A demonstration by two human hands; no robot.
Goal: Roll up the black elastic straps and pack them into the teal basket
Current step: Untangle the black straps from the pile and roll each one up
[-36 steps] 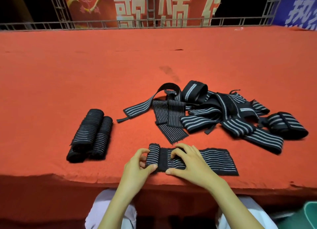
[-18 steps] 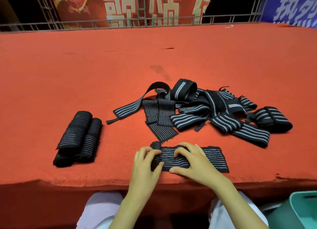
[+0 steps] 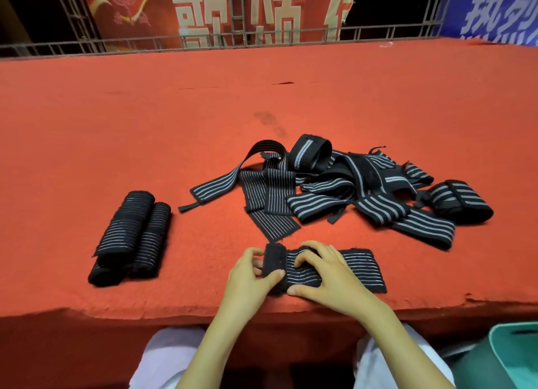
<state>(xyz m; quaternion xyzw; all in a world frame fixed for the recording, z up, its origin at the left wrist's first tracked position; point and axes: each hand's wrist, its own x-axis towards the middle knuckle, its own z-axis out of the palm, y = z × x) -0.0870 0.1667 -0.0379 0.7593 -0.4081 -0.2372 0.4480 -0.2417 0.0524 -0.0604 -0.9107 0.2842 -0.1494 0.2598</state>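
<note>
Two finished rolls (image 3: 131, 237) lie side by side on the red table (image 3: 174, 126), to my left. Right in front of me, the strap (image 3: 358, 269) lies flat with its length running left to right. My left hand (image 3: 250, 275) pinches its rolled end. My right hand (image 3: 329, 275), fingers bent, pins the flat part just beside it, so the roll should go rightward. The loose pile (image 3: 349, 184) sits beyond. The teal basket (image 3: 512, 356) waits low on my right.

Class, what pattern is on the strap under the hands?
Black with thin grey stripes along the strap, seen in the head view.
</note>
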